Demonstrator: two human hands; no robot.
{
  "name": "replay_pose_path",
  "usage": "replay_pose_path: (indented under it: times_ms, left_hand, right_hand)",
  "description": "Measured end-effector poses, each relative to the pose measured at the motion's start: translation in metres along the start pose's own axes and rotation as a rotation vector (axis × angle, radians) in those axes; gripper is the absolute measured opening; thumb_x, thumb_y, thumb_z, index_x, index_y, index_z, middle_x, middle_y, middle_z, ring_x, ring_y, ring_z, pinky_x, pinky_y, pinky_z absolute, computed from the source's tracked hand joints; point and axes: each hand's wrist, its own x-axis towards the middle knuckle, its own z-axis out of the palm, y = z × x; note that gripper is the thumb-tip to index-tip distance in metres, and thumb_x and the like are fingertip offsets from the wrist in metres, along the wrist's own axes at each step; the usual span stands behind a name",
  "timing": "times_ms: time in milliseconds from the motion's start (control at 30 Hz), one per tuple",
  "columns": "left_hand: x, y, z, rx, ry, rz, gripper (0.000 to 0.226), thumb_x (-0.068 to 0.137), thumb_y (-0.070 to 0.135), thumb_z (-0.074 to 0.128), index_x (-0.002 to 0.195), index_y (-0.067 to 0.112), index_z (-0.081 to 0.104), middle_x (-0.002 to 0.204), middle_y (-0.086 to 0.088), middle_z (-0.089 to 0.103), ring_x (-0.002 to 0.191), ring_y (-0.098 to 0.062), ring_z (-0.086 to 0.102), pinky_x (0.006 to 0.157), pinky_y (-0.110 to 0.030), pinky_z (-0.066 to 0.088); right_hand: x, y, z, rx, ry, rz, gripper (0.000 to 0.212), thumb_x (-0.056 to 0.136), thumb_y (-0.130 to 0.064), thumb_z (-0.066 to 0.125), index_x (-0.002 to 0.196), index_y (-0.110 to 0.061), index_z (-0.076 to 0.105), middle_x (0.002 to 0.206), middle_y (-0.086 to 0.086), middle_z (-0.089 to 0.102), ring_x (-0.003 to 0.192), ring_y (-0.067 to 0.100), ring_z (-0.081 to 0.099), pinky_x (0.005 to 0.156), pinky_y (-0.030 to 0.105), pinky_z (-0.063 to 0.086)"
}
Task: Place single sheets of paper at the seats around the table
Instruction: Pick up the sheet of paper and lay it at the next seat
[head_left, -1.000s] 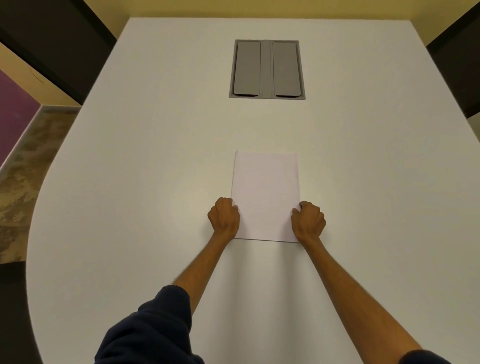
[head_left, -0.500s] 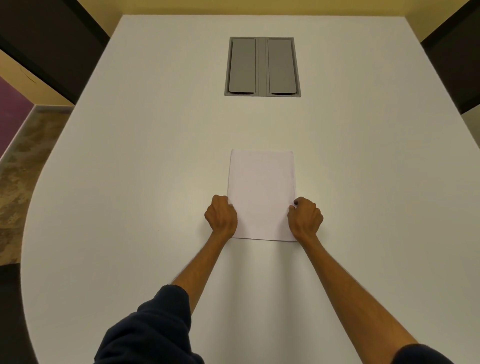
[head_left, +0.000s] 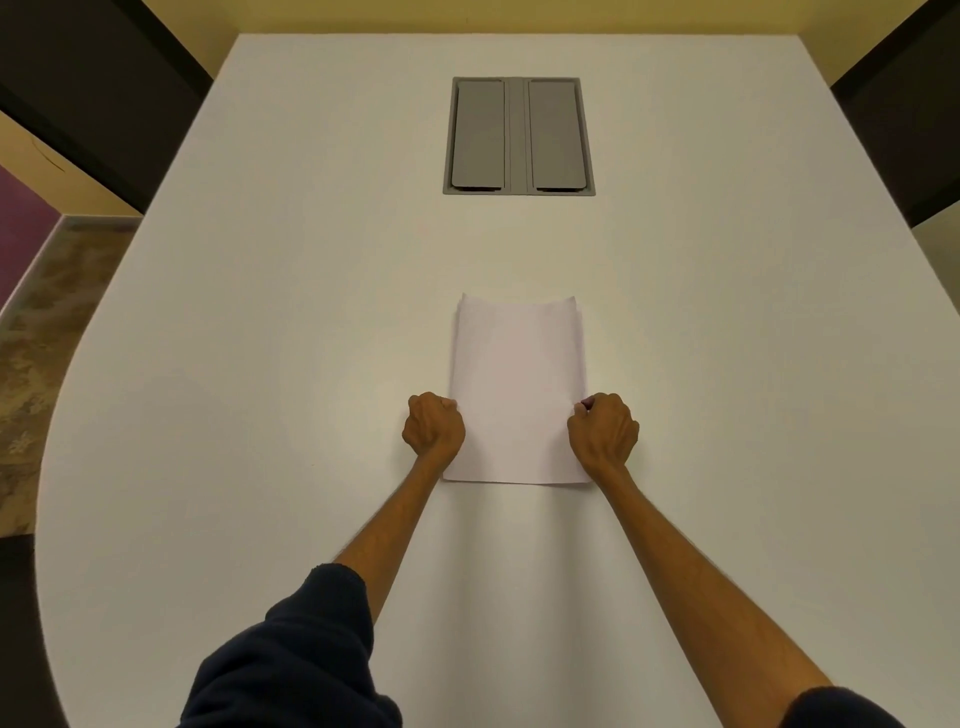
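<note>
A stack of white paper (head_left: 518, 384) lies in the middle of the large white table (head_left: 260, 364). My left hand (head_left: 434, 428) pinches the left edge of the top sheet and my right hand (head_left: 602, 431) pinches its right edge. The top sheet is lifted slightly; its far corners curl upward and the sheets under it show at the far edge. Both forearms reach out from dark blue sleeves.
A grey recessed cable hatch (head_left: 518, 136) with two lids sits in the table beyond the paper. Dark chair backs or panels stand at the far left (head_left: 93, 88) and far right (head_left: 904, 119). Patterned carpet (head_left: 36, 332) lies beyond the table's curved left edge.
The top sheet's far end has risen and curled, where the paper lay flat before. Both hands have tightened on its side edges and stayed in about the same place.
</note>
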Motion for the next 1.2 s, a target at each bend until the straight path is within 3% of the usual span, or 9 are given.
replay_pose_path:
  times_ms: [133, 333, 500, 733, 1033, 1100, 1133, 1200]
  left_hand:
    - [0.001, 0.001, -0.002, -0.017, -0.011, -0.013, 0.023, 0.095, 0.016, 0.051, 0.092, -0.001, 0.067, 0.106, -0.017, 0.067, 0.093, -0.035, 0.066, 0.075, -0.037, 0.048]
    - [0.002, 0.008, -0.01, -0.023, 0.008, -0.011, 0.018, 0.092, 0.013, 0.052, 0.081, 0.008, 0.064, 0.095, -0.014, 0.072, 0.09, -0.033, 0.068, 0.068, -0.03, 0.042]
    - [0.004, 0.013, -0.013, -0.023, 0.025, -0.028, 0.02, 0.094, 0.016, 0.052, 0.095, 0.006, 0.069, 0.103, -0.013, 0.072, 0.098, -0.033, 0.066, 0.088, -0.036, 0.041]
    - [0.002, 0.013, -0.02, -0.036, 0.023, -0.06, 0.018, 0.091, 0.019, 0.056, 0.095, 0.009, 0.071, 0.104, -0.011, 0.073, 0.1, -0.032, 0.065, 0.091, -0.037, 0.037]
    - [0.0, 0.02, -0.033, -0.104, -0.037, -0.058, 0.024, 0.092, 0.031, 0.064, 0.103, 0.01, 0.068, 0.121, -0.014, 0.068, 0.113, -0.034, 0.062, 0.094, -0.037, 0.039]
    - [-0.002, 0.021, -0.037, -0.129, -0.064, -0.059, 0.038, 0.092, 0.034, 0.064, 0.118, 0.006, 0.065, 0.125, -0.015, 0.066, 0.117, -0.035, 0.061, 0.098, -0.038, 0.043]
    - [-0.003, 0.021, -0.04, -0.156, -0.089, -0.064, 0.043, 0.092, 0.035, 0.064, 0.121, 0.004, 0.064, 0.126, -0.016, 0.065, 0.117, -0.035, 0.061, 0.099, -0.039, 0.045]
    - [-0.006, 0.023, -0.044, -0.249, -0.141, -0.045, 0.036, 0.092, 0.034, 0.063, 0.108, 0.002, 0.067, 0.109, -0.017, 0.069, 0.102, -0.031, 0.064, 0.097, -0.041, 0.049]
  right_hand:
    - [-0.001, -0.002, -0.001, 0.03, 0.021, -0.002, 0.019, 0.092, -0.015, 0.054, 0.099, -0.007, 0.07, 0.105, 0.01, 0.069, 0.098, 0.031, 0.064, 0.089, 0.041, 0.046]
    - [-0.001, -0.009, -0.002, 0.118, 0.038, 0.023, 0.016, 0.097, -0.016, 0.051, 0.103, -0.006, 0.061, 0.102, 0.012, 0.068, 0.092, 0.032, 0.065, 0.077, 0.035, 0.046]
    - [0.0, -0.014, -0.002, 0.227, 0.03, 0.048, 0.017, 0.099, -0.016, 0.051, 0.108, -0.006, 0.06, 0.103, 0.013, 0.069, 0.092, 0.032, 0.065, 0.071, 0.03, 0.043]
    - [0.005, -0.014, -0.007, 0.346, 0.025, 0.099, 0.017, 0.097, -0.014, 0.053, 0.107, -0.005, 0.063, 0.105, 0.013, 0.069, 0.096, 0.031, 0.065, 0.074, 0.029, 0.043]
    - [0.007, -0.018, -0.02, 0.521, 0.044, 0.131, 0.017, 0.096, -0.013, 0.055, 0.103, -0.002, 0.066, 0.099, 0.014, 0.07, 0.089, 0.026, 0.063, 0.081, 0.033, 0.049]
    - [0.005, -0.018, -0.028, 0.595, 0.033, 0.143, 0.018, 0.095, -0.014, 0.055, 0.102, -0.003, 0.067, 0.095, 0.012, 0.069, 0.084, 0.024, 0.061, 0.077, 0.032, 0.049]
    - [0.004, -0.018, -0.032, 0.633, 0.029, 0.148, 0.018, 0.095, -0.015, 0.056, 0.102, -0.003, 0.067, 0.093, 0.01, 0.068, 0.082, 0.022, 0.06, 0.075, 0.029, 0.047]
    - [0.0, -0.018, -0.044, 0.695, 0.03, 0.148, 0.018, 0.095, -0.016, 0.057, 0.101, -0.003, 0.068, 0.089, 0.006, 0.066, 0.081, 0.02, 0.06, 0.074, 0.026, 0.044]
